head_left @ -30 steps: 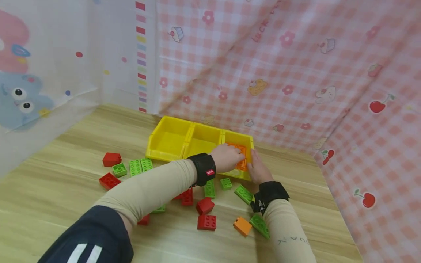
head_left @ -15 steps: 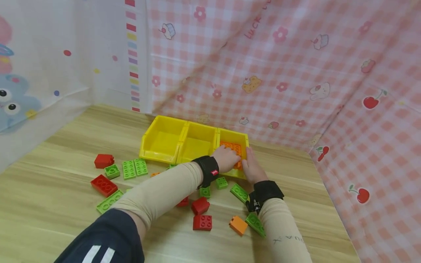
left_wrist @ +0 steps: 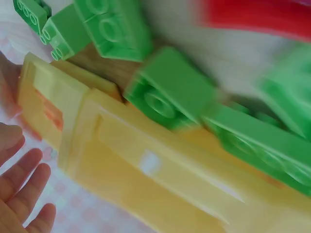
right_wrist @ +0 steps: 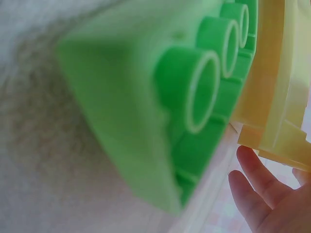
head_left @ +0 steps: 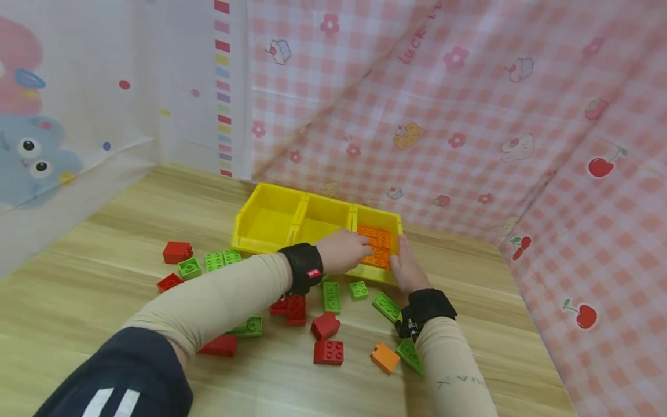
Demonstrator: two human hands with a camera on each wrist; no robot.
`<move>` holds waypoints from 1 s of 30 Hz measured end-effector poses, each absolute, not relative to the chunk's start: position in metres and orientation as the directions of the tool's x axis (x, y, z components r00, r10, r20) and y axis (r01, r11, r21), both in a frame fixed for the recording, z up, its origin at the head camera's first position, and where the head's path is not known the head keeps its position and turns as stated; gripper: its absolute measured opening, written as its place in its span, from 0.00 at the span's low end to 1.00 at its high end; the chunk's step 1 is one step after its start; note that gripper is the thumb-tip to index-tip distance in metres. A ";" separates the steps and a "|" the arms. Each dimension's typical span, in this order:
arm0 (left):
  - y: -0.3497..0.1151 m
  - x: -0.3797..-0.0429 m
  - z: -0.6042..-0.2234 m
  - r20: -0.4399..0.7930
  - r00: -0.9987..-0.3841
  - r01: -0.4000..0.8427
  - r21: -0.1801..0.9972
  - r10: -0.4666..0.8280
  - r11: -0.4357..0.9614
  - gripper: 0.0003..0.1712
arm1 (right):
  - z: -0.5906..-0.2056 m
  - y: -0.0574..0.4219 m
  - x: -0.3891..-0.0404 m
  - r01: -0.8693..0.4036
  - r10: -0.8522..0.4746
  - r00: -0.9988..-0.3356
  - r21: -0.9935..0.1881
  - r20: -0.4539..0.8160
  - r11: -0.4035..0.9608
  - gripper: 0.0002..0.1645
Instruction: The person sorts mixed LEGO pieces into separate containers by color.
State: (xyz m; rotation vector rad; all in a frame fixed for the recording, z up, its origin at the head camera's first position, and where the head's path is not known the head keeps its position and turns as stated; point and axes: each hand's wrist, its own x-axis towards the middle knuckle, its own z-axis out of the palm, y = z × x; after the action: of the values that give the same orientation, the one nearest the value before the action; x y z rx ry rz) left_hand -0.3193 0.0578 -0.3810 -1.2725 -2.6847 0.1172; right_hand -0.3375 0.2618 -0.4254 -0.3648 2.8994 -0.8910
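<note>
A yellow bin (head_left: 276, 223) with three compartments in a row stands near the back wall. Several orange bricks (head_left: 379, 238) lie studs up in its right compartment. My left hand (head_left: 341, 250) hovers over the divider between the middle and right compartments, its fingertips near the orange bricks. In the left wrist view the fingers (left_wrist: 29, 187) are spread, nothing between them. My right hand (head_left: 410, 269) rests against the outside of the bin's right end. In the right wrist view its fingers (right_wrist: 262, 177) extend nearly straight along that wall.
Red bricks (head_left: 328, 352) and green bricks (head_left: 332, 297) lie scattered in front of the bin. A single orange brick (head_left: 385, 358) lies near the right forearm. A pink checked cloth (head_left: 443, 116) hangs behind the bin and to the right.
My left hand has pulled back to the left from over the orange bricks, so more of them show. The right hand stays at the bin's right end.
</note>
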 end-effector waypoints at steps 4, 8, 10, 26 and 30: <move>0.015 -0.299 -0.374 0.153 -0.590 0.779 -0.153 0.793 0.608 0.12 | -0.424 0.261 -0.339 -0.193 -0.244 -0.970 -0.556 -0.017 0.809 0.37; -0.030 -0.279 -0.376 0.167 -0.585 0.775 -0.175 0.794 0.608 0.08 | -0.424 0.262 -0.341 -0.203 -0.246 -0.969 -0.551 -0.004 0.809 0.38; -0.050 -0.270 -0.378 0.157 -0.592 0.771 -0.174 0.790 0.613 0.07 | -0.425 0.263 -0.341 -0.202 -0.244 -0.970 -0.545 -0.004 0.814 0.40; -0.121 -0.252 -0.425 0.151 -0.706 0.676 -0.149 0.692 0.722 0.07 | -0.435 0.260 -0.339 -0.169 -0.214 -0.977 -0.544 -0.021 0.822 0.40; -0.120 -0.250 -0.423 0.122 -0.724 0.669 -0.115 0.679 0.734 0.07 | -0.433 0.258 -0.339 -0.164 -0.210 -0.977 -0.550 -0.022 0.819 0.37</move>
State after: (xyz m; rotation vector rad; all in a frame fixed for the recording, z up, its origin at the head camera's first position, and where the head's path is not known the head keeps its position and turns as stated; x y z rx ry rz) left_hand -0.2504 -0.1199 -0.4230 -1.0880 -2.7779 0.0941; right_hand -0.3390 0.2577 -0.4331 -0.3006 2.9181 -0.8707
